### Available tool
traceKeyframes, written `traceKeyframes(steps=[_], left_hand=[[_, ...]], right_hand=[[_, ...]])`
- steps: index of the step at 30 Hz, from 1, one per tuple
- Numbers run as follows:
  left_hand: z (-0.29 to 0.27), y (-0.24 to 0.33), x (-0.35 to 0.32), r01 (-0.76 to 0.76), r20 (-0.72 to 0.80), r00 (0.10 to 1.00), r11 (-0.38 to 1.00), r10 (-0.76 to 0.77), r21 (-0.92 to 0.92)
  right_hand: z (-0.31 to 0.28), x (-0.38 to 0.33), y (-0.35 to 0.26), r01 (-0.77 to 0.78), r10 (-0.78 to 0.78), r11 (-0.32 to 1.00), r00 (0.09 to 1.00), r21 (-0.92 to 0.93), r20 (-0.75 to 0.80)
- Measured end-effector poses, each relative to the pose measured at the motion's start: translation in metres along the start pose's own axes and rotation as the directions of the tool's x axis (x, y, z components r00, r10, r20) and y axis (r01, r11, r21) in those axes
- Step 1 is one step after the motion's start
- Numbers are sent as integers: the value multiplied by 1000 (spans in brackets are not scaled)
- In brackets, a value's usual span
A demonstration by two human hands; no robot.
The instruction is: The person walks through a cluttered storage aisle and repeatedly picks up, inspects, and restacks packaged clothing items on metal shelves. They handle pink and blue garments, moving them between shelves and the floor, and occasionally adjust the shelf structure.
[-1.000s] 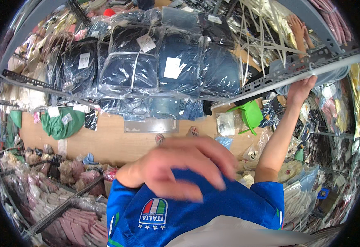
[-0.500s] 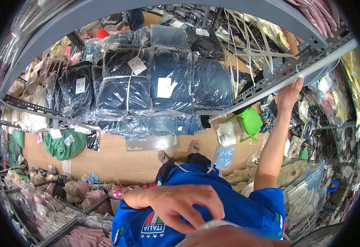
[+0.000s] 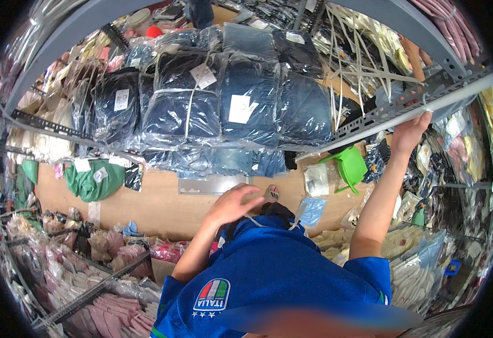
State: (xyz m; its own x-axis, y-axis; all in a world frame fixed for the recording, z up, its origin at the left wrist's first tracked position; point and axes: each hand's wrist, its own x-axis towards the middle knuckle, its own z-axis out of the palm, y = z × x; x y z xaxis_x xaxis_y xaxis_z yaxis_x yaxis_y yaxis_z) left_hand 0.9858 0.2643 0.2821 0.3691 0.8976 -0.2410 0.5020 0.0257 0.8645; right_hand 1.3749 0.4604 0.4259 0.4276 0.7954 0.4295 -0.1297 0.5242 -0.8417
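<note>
My right arm reaches out to the right, and my right hand (image 3: 408, 134) has its fingers closed over a pale shelf rail (image 3: 454, 98). My left hand (image 3: 235, 204) is raised in front of my blue shirt, its fingers apart and nothing in it. It is over the floor, short of the shelf ahead. On that shelf, stacks of folded dark-blue jeans (image 3: 305, 110) lie in clear plastic bags with white labels. A white strap (image 3: 189, 115) goes round one bundle. Where my right fingers curl past the rail, their tips are partly hidden.
Beyond the rail, another person's arm (image 3: 412, 56) shows among white straps. A green plastic stool (image 3: 351, 167) stands on the floor at right; a green bundle (image 3: 95, 179) lies at left. Shelves of bagged pink garments (image 3: 114, 315) are at lower left. A grey metal beam arches overhead.
My left hand has moved from near my upper chest forward and down, its fingers now extended. My right hand stays on the rail, while the whole view has shifted slightly.
</note>
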Motion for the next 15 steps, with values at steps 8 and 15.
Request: traceKeyframes(steps=[8, 15], left_hand=[[87, -282, -53, 590, -49, 773, 746, -632, -309], [155, -408, -168, 837, -3, 450, 423, -893, -348]], right_hand=[[6, -3, -7, -26, 24, 1000, 996, -18, -84], [24, -4, -9, -40, 34, 998, 994, -56, -101]])
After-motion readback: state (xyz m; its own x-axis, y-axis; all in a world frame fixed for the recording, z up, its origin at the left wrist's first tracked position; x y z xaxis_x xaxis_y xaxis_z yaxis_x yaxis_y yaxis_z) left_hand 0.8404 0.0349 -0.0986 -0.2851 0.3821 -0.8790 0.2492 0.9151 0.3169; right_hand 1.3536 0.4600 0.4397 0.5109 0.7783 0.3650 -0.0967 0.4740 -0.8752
